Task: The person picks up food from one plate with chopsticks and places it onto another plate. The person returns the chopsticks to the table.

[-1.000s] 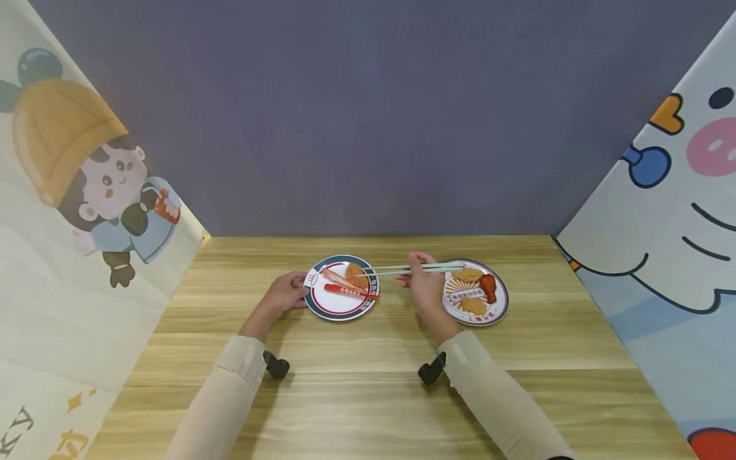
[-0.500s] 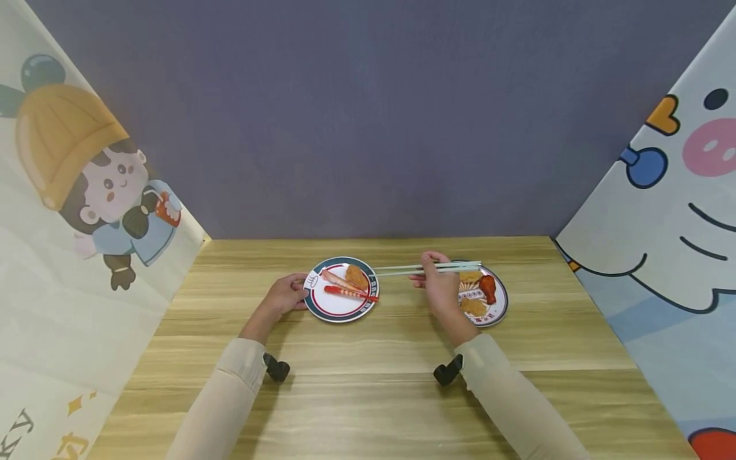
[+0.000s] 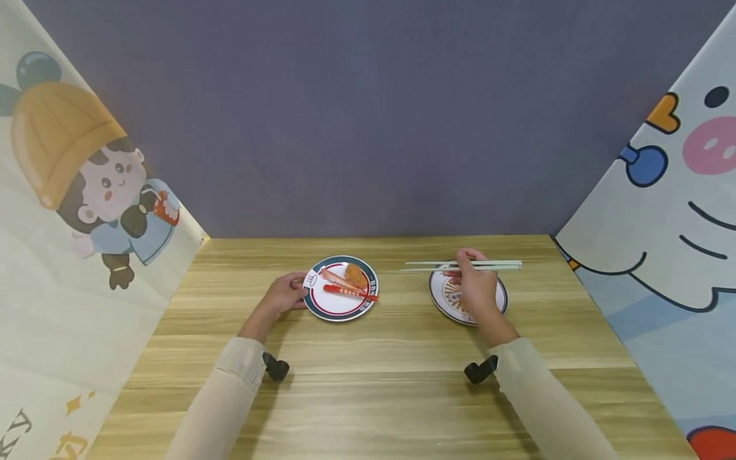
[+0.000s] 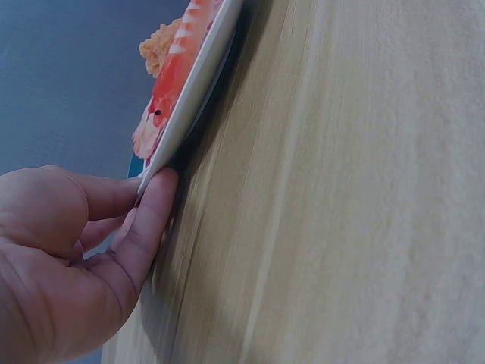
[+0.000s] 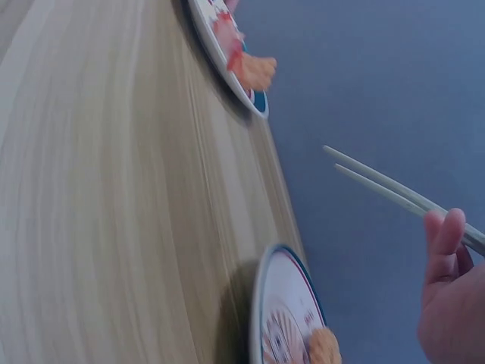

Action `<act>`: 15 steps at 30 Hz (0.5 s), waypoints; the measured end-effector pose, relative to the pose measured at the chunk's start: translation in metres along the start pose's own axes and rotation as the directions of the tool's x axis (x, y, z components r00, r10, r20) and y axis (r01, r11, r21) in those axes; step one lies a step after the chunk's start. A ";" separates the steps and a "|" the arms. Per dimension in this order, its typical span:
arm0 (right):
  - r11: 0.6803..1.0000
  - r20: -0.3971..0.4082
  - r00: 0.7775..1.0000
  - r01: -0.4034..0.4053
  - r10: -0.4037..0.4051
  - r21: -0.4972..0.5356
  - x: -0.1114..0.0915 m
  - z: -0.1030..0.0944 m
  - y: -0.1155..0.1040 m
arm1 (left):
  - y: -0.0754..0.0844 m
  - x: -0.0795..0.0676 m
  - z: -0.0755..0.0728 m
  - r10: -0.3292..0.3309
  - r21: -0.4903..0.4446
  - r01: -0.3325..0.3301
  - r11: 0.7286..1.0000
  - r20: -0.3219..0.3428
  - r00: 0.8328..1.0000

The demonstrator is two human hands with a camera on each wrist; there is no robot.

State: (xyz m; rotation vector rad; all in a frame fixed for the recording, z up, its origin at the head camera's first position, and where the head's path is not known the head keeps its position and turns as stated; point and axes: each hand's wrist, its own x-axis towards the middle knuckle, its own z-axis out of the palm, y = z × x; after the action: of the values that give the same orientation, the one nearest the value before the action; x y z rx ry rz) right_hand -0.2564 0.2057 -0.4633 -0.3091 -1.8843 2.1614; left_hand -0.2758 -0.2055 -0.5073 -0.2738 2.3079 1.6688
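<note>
In the head view, my left hand (image 3: 285,292) pinches the left rim of a white plate (image 3: 336,311) with a dark green band. On that plate lie a red shrimp (image 3: 347,292), a paler pink shrimp-like piece (image 3: 338,278) and a brown fried piece (image 3: 356,275). The left wrist view shows thumb and fingers on either side of the rim, which looks slightly raised. My right hand (image 3: 476,285) holds a pair of pale chopsticks (image 5: 379,178) above a second patterned plate (image 3: 438,292). Their tips point left, with nothing between them. The hand hides most of that plate's food.
A fried piece (image 5: 323,347) shows on the right plate in the right wrist view. Both plates are on a wood-grain table (image 3: 368,383). A grey-blue partition (image 3: 368,128) stands along its back edge, and cartoon-printed panels (image 3: 57,287) flank it.
My right hand has moved right with the chopsticks, away from the left plate and over the right plate, now covering its drumstick. My left hand stays on the left plate's rim.
</note>
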 end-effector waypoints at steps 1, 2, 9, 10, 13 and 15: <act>1.000 -0.003 1.000 -0.005 0.005 -0.003 0.000 -0.005 -0.002 | 0.000 0.000 0.000 0.002 0.000 -0.002 1.000 0.000 1.000; 1.000 -0.007 1.000 -0.011 0.011 -0.021 0.001 -0.009 -0.003 | 0.000 0.000 0.000 0.003 0.001 -0.003 1.000 0.000 1.000; 0.990 -0.049 0.998 -0.050 0.044 -0.135 -0.002 -0.043 -0.013 | -0.001 0.000 0.000 0.008 0.002 -0.008 1.000 0.010 1.000; 0.988 -0.051 0.998 -0.051 0.044 -0.148 -0.003 -0.047 -0.014 | -0.001 -0.001 0.000 0.011 0.004 -0.011 1.000 0.012 1.000; 0.992 -0.025 0.998 -0.052 0.049 -0.118 -0.005 -0.059 -0.017 | -0.001 0.000 0.000 0.013 0.002 -0.013 1.000 0.011 1.000; 0.991 -0.010 0.999 -0.040 0.039 -0.125 -0.005 -0.066 -0.018 | 0.000 -0.001 -0.001 0.012 -0.001 -0.012 1.000 0.008 1.000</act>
State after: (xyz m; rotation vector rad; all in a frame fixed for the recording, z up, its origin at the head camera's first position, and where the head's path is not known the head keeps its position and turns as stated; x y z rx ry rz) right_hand -0.2287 0.2684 -0.4544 -0.3815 -2.0308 2.0677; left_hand -0.2751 -0.2061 -0.5073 -0.2539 2.3071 1.6736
